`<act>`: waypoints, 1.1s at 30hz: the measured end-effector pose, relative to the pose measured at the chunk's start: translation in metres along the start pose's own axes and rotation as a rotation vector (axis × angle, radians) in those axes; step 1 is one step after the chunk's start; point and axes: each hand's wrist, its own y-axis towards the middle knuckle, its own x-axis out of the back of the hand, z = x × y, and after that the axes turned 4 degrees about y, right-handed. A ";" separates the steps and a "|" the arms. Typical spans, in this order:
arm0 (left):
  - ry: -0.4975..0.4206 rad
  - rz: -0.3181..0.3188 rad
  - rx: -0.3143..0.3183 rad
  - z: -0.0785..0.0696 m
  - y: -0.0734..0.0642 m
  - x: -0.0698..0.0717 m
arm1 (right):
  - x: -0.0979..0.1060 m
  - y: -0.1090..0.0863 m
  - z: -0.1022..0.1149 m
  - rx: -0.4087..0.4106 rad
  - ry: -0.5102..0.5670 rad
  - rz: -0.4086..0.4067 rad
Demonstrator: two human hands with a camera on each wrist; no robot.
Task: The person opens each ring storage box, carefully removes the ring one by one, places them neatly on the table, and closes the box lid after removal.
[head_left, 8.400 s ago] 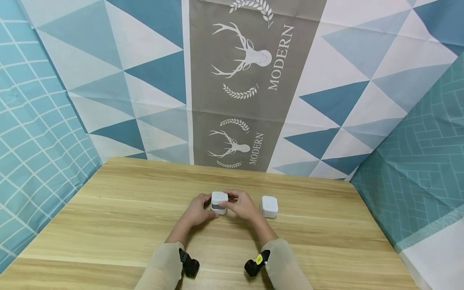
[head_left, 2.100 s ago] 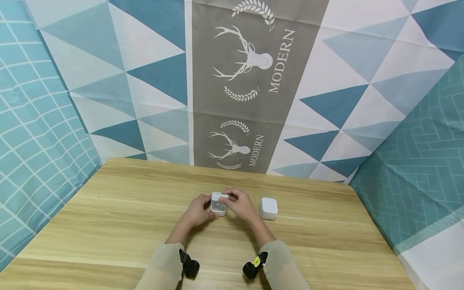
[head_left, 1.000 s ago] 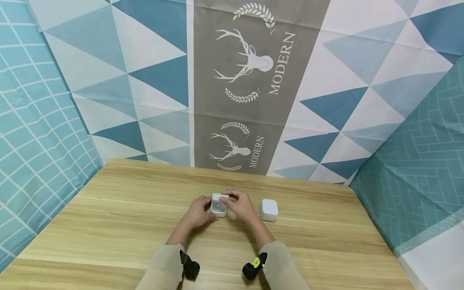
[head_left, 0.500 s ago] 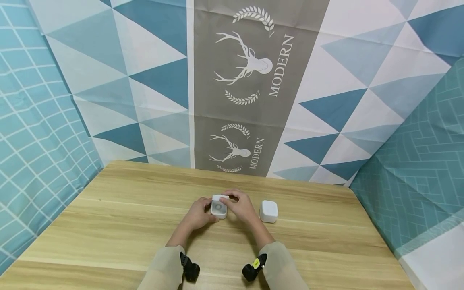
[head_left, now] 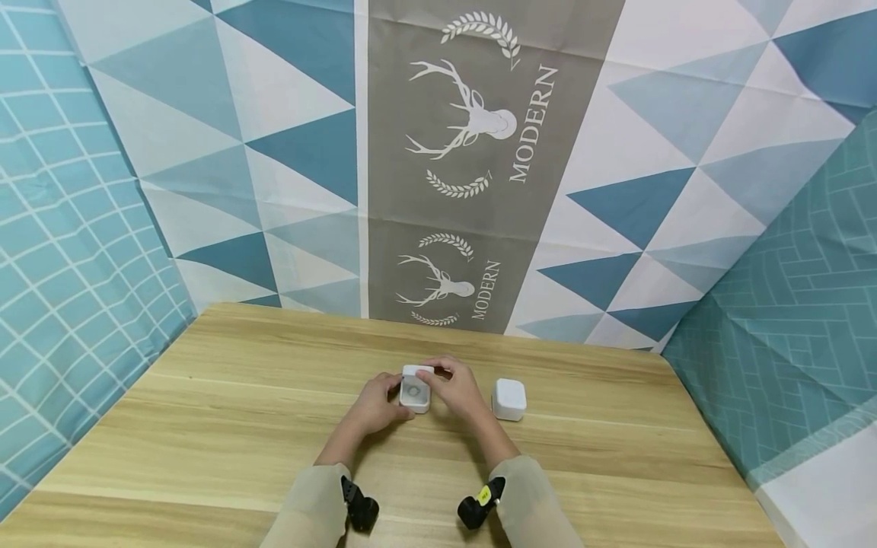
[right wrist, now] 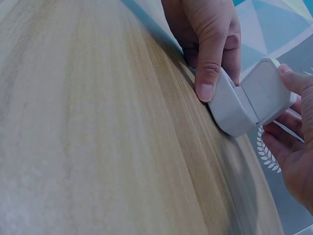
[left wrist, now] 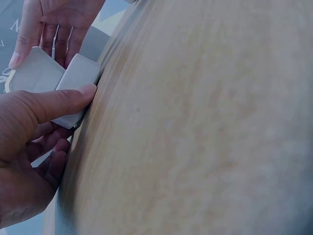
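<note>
A small white ring box [head_left: 415, 409] stands on the table with its hinged lid [head_left: 419, 371] raised. Inside it shows pale grey, with a small ring-like shape too small to make out surely. My left hand [head_left: 374, 405] grips the base from the left; in the left wrist view the thumb [left wrist: 73, 100] lies along the base [left wrist: 80, 73]. My right hand [head_left: 455, 387] pinches the lid between thumb and fingers, and the right wrist view shows that lid [right wrist: 266, 93] standing up from the base [right wrist: 230, 110]. Part of the box's right side is hidden by my right hand.
A second white box [head_left: 509, 399], closed, stands right of my right hand. The wooden table [head_left: 226, 426] ends at a patterned cloth backdrop [head_left: 301, 190]. Cloths also hang at both sides. Each wrist carries a black camera [head_left: 360, 508].
The lid of the ring box has swung upward and back from a narrow gap, with my right hand on it throughout, showing the grey inside. My left hand has stayed on the base.
</note>
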 end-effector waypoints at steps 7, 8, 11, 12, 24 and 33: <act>0.010 0.000 -0.003 0.001 0.001 -0.002 | 0.002 -0.008 0.031 -0.036 0.004 0.005; 0.010 -0.001 -0.002 0.001 0.001 -0.002 | 0.002 -0.010 0.035 -0.043 0.003 0.005; 0.009 -0.001 -0.002 0.001 0.001 -0.002 | 0.003 -0.011 0.040 -0.064 0.004 0.003; 0.011 -0.001 -0.002 0.001 0.001 -0.002 | 0.003 -0.011 0.041 -0.067 0.008 0.003; 0.005 0.008 0.006 0.000 0.000 -0.001 | 0.000 0.005 0.004 -0.129 -0.001 -0.022; 0.000 0.004 0.006 0.001 0.001 -0.001 | -0.001 0.006 0.005 -0.142 -0.025 -0.030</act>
